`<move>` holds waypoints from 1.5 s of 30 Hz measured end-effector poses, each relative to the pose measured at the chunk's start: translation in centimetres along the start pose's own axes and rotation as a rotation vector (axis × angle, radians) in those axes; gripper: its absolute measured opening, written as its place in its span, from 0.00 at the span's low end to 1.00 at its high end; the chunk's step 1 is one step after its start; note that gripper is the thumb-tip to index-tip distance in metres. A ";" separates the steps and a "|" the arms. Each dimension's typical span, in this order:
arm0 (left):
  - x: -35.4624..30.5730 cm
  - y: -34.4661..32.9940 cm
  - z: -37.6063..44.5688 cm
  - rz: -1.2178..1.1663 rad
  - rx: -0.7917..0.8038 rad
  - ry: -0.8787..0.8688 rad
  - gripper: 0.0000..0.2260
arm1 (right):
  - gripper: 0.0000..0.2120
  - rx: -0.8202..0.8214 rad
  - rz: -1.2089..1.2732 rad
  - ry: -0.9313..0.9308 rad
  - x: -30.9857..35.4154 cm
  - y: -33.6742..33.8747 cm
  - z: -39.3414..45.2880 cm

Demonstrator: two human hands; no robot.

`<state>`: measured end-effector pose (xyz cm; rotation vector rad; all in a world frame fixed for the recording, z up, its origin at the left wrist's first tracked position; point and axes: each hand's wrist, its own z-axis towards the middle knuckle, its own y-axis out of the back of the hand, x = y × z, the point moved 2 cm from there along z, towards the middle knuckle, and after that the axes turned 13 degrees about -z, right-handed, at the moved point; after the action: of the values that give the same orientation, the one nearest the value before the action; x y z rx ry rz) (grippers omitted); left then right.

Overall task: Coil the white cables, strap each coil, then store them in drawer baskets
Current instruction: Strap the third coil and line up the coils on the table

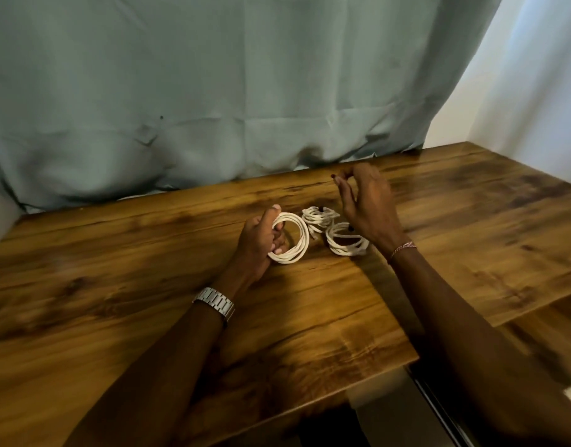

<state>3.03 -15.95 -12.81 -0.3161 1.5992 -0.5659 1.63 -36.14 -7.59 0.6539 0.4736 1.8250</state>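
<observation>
coil (292,238) gripped in left hand (260,241) | right hand (364,201) raised beside, fingers seemingly pinching, contents unclear

Your left hand's fingers (279,241) cover the near-left arc of the coil (292,237) they curl round. Whatever your right fingers (343,175) pinch is too small to tell. Your right palm hides part of the rightmost coil (345,241).
</observation>
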 end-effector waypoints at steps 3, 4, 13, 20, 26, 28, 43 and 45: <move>-1.4 1.2 0.0 -0.020 -0.055 -0.050 0.20 | 0.06 -0.030 0.170 0.091 5.4 0.3 1.1; -2.1 1.7 -0.1 -0.009 -0.077 -0.074 0.20 | 0.06 -0.018 0.241 0.117 6.8 0.2 1.5; -8.3 7.6 -0.4 0.084 -0.309 -0.337 0.19 | 0.05 0.300 0.474 0.287 14.9 -4.5 4.0; -10.2 11.7 0.2 0.037 -0.448 -0.451 0.20 | 0.06 0.448 0.383 0.424 18.1 -8.0 4.0; -10.4 12.3 0.5 0.092 -0.527 -0.487 0.20 | 0.05 0.362 0.439 0.304 19.6 -9.7 3.8; -10.3 12.4 0.7 0.109 -0.527 -0.494 0.20 | 0.05 0.305 0.419 0.255 19.8 -10.1 3.5; -9.6 11.1 0.3 0.221 -0.448 -0.453 0.11 | 0.07 -0.030 0.162 0.210 19.1 -11.0 0.5; -9.4 11.1 0.4 0.245 -0.438 -0.452 0.10 | 0.07 -0.089 0.143 0.219 18.8 -11.3 0.0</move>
<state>5.91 -1.86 -10.74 -0.5238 1.2801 0.0549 4.88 -14.62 -10.52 0.4386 0.4970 2.0524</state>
